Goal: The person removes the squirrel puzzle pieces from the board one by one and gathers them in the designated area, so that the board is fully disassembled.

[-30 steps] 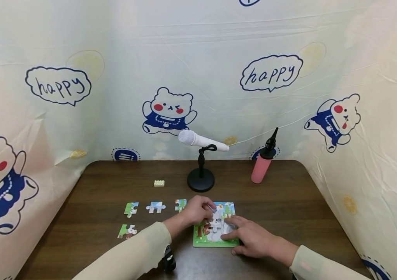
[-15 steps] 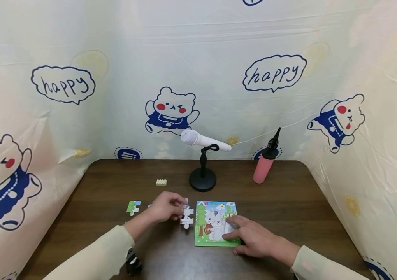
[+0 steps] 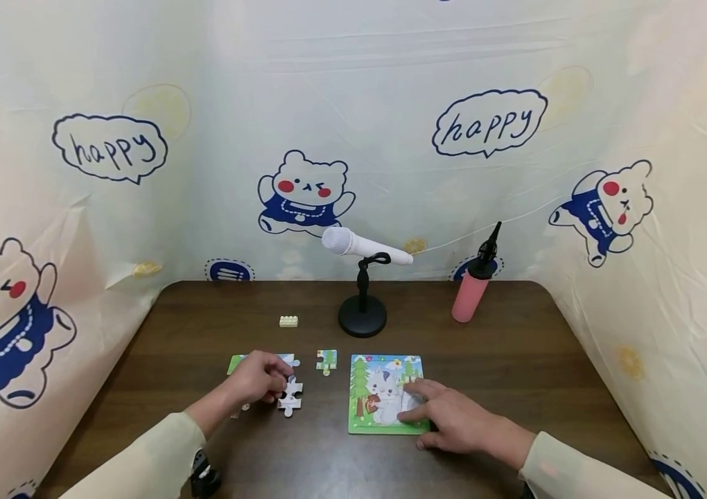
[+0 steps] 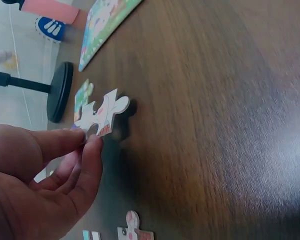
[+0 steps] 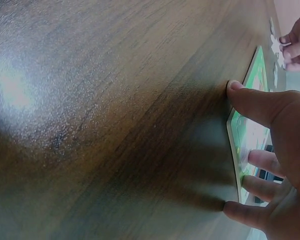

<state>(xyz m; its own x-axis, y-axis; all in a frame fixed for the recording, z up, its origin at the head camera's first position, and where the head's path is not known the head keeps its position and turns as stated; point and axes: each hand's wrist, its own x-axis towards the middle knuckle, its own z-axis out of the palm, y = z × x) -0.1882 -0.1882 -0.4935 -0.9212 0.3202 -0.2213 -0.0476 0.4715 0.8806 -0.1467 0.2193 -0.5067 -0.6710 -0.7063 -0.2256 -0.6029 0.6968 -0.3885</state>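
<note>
My left hand [image 3: 258,378] pinches a mostly white jigsaw piece [image 4: 101,113] between thumb and fingertips. In the left wrist view the piece is held tilted above the table, its shadow beneath it. My right hand [image 3: 453,414] rests with spread fingers on the lower right of a square puzzle board [image 3: 358,421], which has a green border and a white kitten picture. In the right wrist view, the thumb [image 5: 247,99] lies at the board's edge and two fingertips touch its face. Another piece [image 3: 326,359] lies between the left hand and the board.
More jigsaw pieces [image 4: 135,232] lie beside and partly behind the left hand. A cream toy brick [image 3: 288,321], a white microphone [image 3: 371,247] on a black stand [image 3: 362,316] and a pink pump bottle [image 3: 470,294] stand farther back on the brown table [image 3: 503,353]. Behind hangs a printed curtain [image 3: 391,138].
My left hand has lifted the white piece away from the puzzle board and carried it left, over the loose pieces. The right hand has stayed on the board.
</note>
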